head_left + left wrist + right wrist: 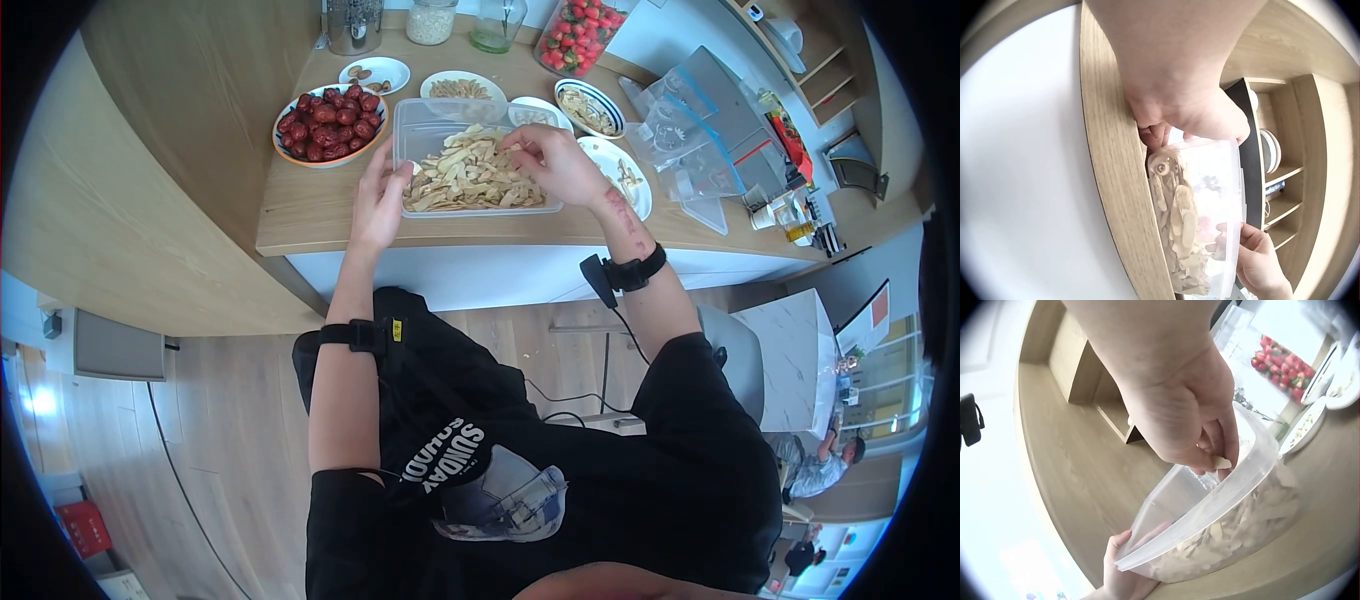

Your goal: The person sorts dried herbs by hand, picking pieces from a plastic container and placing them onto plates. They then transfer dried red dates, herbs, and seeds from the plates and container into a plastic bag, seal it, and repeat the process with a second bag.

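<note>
A clear plastic container (404, 125) stands on the wooden counter near its front edge, part filled with pale dried slices (465, 172). My left hand (377, 205) grips its left end, the thumb close to the rim and the fingers along the outer wall. Over the container's right part, my right hand (562, 168) reaches in from above. In the right wrist view its thumb and fingertips pinch one pale slice (1222, 462) just above the rim. The left wrist view shows the slices heaped behind the see-through wall.
A bowl of red dates (330, 125) stands to the left. Small plates (385, 72) and a patterned bowl (590, 108) line the back, with a tub of strawberries (582, 35) behind. Clear bags (690, 130) lie at the right. A wooden side panel (190, 110) bounds the left.
</note>
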{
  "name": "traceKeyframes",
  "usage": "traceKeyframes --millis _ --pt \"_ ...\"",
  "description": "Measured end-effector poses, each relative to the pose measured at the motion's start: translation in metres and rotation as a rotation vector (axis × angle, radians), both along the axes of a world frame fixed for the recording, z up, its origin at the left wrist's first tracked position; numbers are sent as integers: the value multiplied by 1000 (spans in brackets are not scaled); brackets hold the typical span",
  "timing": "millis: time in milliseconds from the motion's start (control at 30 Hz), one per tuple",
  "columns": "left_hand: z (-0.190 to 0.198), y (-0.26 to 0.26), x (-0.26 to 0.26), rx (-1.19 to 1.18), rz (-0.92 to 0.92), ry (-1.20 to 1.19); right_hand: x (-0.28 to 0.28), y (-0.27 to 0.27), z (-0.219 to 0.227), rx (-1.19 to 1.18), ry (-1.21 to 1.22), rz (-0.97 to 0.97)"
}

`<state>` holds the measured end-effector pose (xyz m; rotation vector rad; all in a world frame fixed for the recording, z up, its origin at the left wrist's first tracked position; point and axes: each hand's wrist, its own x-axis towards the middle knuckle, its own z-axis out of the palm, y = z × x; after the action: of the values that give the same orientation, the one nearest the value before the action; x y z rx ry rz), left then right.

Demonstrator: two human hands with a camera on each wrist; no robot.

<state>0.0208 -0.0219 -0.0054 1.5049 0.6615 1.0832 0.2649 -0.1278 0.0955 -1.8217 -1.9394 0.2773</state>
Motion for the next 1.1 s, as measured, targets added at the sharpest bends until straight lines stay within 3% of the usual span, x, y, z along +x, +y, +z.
traceKeyframes --millis 333,533,733,800,933,1000,1100 --pt "1 -1 1 17 -3 -30 1 -1 -8 78 129 58" --pt "-2 1 1 29 0 -14 -5 -2 -13 -64 -32 115" --pt "-2 0 2 23 13 -12 -11 -2 -11 -107 -123 36" --pt "-3 2 1 23 11 -10 -4 -3 -12 108 -211 104" --pt "-1 0 1 39 14 -3 3 -7 -7 167 -227 125" --pt "-1 0 2 42 13 -10 -3 -13 4 -92 -169 121" --pt "-1 0 2 59 18 -20 -8 -13 10 -287 -196 159"
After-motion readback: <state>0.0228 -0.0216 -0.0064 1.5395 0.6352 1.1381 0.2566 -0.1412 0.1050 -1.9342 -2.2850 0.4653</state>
